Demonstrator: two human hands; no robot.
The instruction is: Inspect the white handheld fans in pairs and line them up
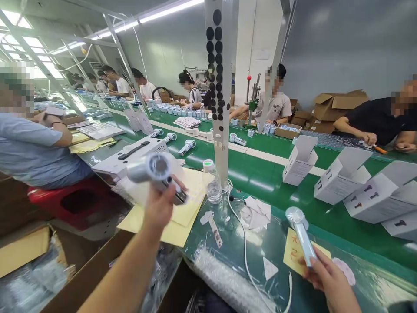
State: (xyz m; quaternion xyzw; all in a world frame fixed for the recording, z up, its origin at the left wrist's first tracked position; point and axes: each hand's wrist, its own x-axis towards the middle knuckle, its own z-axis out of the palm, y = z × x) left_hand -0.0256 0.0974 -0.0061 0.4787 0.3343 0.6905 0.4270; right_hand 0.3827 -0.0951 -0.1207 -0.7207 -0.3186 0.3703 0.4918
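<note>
My left hand [160,205] grips the handle of a small white handheld fan [155,170], held up over yellow sheets [176,217] at the bench's left. My right hand [325,274] holds a second handheld fan [301,234] by the lower end of its pale blue handle, its round head resting near a yellow sticky note [293,256] on the green bench top.
A small clear bottle [212,181] stands by a metal post [221,108]. Open white boxes [342,174] ride the green conveyor [260,174]. A white cable [244,248], paper scraps and cartons lie around. Several people sit along both sides; one sits close on my left.
</note>
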